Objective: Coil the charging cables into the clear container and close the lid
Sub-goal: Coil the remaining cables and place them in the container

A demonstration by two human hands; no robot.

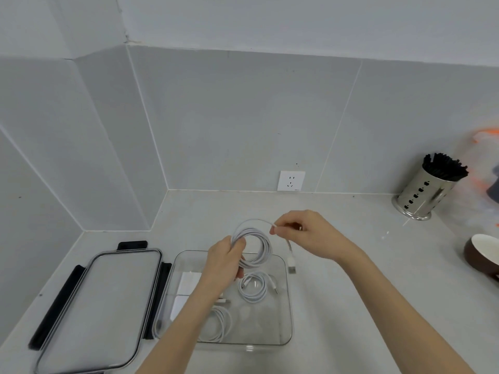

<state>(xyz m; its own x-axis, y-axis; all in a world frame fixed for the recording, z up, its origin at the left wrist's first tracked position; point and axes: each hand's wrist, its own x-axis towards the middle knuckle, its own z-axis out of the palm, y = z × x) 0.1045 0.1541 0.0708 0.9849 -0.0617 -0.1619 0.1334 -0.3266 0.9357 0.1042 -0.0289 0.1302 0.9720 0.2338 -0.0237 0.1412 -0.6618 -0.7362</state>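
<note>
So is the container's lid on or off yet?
Off. The lid lies flat on the counter, left of the open clear container.

No readable text, brand or number anywhere. Wall socket [291, 180], beyond right hand [307, 234], bears tiny dark mark at lower right corner, too small to read.

Large pale grey wall tiles [243, 117] meet in a corner at the left above a light grey countertop [351, 265]. A white wall socket [291, 180] sits just above the counter's back edge. The light is soft and even.
</note>
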